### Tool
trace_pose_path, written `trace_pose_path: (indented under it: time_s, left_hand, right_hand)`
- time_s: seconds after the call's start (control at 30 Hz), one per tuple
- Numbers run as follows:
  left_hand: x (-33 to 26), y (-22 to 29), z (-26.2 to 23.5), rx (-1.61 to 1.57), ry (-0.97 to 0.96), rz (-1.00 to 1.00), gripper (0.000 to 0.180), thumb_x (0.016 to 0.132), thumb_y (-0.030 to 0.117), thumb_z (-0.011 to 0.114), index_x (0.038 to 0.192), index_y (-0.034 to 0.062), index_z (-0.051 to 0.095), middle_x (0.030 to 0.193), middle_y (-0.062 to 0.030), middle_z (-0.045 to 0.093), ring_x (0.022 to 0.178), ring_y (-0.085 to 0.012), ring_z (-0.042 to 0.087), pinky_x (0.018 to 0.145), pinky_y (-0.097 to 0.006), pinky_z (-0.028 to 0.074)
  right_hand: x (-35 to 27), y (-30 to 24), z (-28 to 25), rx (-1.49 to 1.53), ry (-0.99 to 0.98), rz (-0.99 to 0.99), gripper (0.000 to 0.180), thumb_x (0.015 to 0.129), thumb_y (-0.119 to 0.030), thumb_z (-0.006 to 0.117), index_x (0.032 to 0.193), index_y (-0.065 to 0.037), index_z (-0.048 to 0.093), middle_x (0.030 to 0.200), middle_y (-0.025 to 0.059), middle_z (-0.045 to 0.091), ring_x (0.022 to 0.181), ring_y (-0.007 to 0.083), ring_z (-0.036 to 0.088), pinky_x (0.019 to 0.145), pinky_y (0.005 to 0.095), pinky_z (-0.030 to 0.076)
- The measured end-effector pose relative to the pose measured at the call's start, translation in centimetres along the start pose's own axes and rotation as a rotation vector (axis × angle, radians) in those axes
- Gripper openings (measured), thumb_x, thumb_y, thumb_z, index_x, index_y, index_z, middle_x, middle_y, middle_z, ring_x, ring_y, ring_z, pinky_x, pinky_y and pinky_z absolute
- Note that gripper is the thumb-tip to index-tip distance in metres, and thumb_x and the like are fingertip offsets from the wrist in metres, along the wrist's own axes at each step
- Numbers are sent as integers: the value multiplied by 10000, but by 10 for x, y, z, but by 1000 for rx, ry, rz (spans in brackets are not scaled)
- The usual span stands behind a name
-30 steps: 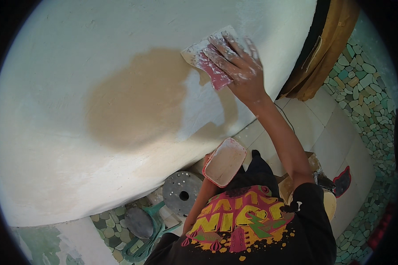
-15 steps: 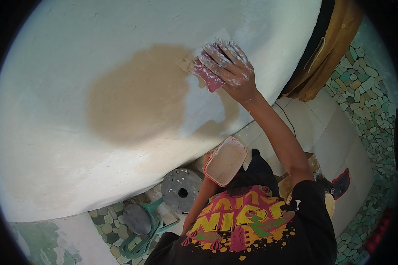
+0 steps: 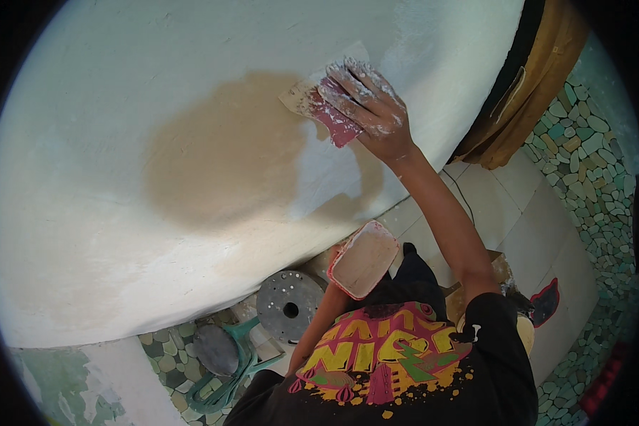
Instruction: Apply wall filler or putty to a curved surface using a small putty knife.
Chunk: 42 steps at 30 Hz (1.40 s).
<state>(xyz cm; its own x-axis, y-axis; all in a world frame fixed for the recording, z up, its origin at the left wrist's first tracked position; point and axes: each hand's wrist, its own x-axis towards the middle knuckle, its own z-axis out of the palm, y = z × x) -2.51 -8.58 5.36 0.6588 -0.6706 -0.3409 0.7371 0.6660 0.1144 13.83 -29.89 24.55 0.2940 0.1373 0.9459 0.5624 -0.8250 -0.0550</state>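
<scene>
Filling most of the view, a curved white surface (image 3: 71, 213) slopes from upper right to lower left, with a broad tan patch (image 3: 227, 156), perhaps shadow, near its middle. Pale floor tiles (image 3: 500, 206) and a pebble border (image 3: 582, 153) lie to the right. At the bottom is the person's printed black shirt (image 3: 419, 362), with a grey disc (image 3: 271, 309) up and to its left. Beside the disc, a shallow red-rimmed tub (image 3: 348, 284) hides most of the left hand (image 3: 336, 254), which seems to support it; how those fingers are set cannot be told. The right hand (image 3: 383, 121), powdered white, keeps its fingers nearly straight and slightly parted, pressed over a pink-and-pale scraper (image 3: 339, 129), apparently against the surface. Over the last second, hand and scraper have slid slightly left; the scraper's left corner now overlaps the patch's edge, suggesting a short stroke across it.
</scene>
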Motion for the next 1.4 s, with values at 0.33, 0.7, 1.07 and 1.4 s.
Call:
trace_pose_path:
  time_s: [0.33,0.7,1.07,1.4]
  left_hand:
    - [-10,6,-13,-53,-28,38,548,1045,407,387,1395,58,624,1388,-132,651,1285,-333,617,1137,-488,468]
    - [-5,10,-4,-67,-41,-38,586,997,408,413,1422,52,602,1421,-146,628,1321,-367,586,1154,-520,444]
    - [15,20,-4,37,-40,-103,531,1033,382,399,1424,80,592,1402,-150,634,1288,-357,611,1112,-509,484]
    - [43,6,1,9,-157,-103,532,1025,338,413,1461,67,549,1415,-152,626,1294,-359,606,1136,-502,464]
  right_hand:
    - [-42,-9,-19,-19,-59,24,323,837,-199,748,1158,-177,783,1343,46,706,1229,285,672,1084,466,522]
    - [28,48,-21,-100,129,16,345,836,-236,807,1173,-163,794,1294,86,729,1154,297,718,982,415,581]
    - [25,39,-53,-72,119,1,370,793,-225,826,1155,-154,793,1258,81,742,1144,315,714,998,439,570]
    - [-21,47,-40,-83,-71,114,383,845,-174,787,1225,-138,760,1364,96,688,1266,334,647,1035,451,540]
